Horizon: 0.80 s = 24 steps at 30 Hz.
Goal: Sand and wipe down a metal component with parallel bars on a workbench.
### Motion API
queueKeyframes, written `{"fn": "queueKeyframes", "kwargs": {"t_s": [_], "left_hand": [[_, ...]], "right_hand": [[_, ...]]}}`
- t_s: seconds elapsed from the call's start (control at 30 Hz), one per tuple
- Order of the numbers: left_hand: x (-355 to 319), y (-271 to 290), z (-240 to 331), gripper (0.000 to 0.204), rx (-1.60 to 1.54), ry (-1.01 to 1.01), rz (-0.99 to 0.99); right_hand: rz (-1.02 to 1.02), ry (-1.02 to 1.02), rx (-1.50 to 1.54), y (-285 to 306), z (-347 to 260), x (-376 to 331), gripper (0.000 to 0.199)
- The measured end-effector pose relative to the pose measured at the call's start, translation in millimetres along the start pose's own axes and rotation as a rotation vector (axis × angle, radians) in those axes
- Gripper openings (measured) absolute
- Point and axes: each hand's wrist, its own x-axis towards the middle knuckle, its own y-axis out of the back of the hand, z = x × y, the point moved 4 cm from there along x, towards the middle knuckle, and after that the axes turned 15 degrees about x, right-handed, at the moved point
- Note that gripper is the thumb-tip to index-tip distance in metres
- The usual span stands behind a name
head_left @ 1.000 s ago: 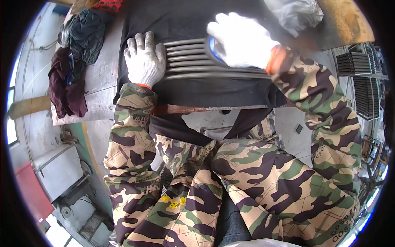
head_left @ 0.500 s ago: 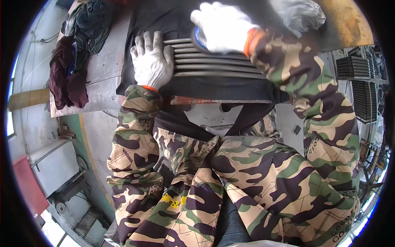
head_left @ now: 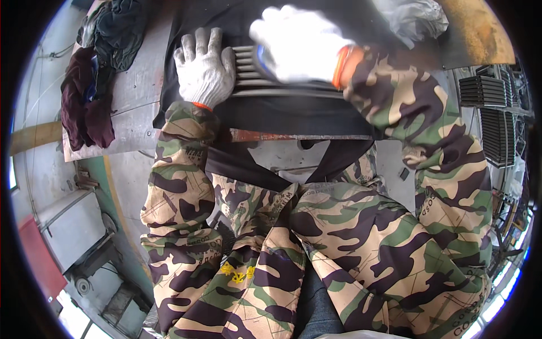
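Note:
Several slim grey metal rods (head_left: 288, 92) lie side by side on a black cloth (head_left: 271, 116) spread over the table. My left hand (head_left: 204, 70), in a white knit glove with grey fingertips, rests flat and open at the rods' left ends, fingers pointing away from me. Over the middle of the rods is my right hand (head_left: 302, 45), also white-gloved and smeared by motion. It is closed over a blue-edged thing (head_left: 262, 58), of which only a curved rim shows beside the glove. The right ends of the rods are hidden behind my right hand and sleeve.
Dark green and maroon cloths (head_left: 87, 104) lie on the table's left side. A crumpled clear plastic bag (head_left: 415, 20) sits at the far right, beside a rusty brown sheet (head_left: 480, 31). Stacked dark metal parts (head_left: 497, 135) stand to the right. A white cabinet (head_left: 76, 229) is at lower left.
The rods and my left hand have shifted slightly away from me. My right hand has moved a little left over the rods, the blue-edged thing still under it.

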Motion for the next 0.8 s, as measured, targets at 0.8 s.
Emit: {"fn": "queueKeyframes", "kwargs": {"t_s": [0.8], "left_hand": [[-7.2, 4.8, -1.3, 0.04, 0.101, -0.037, 0.174]], "right_hand": [[0.106, 0.078, 0.008, 29.2, 39.4, -78.9, 0.022]]}}
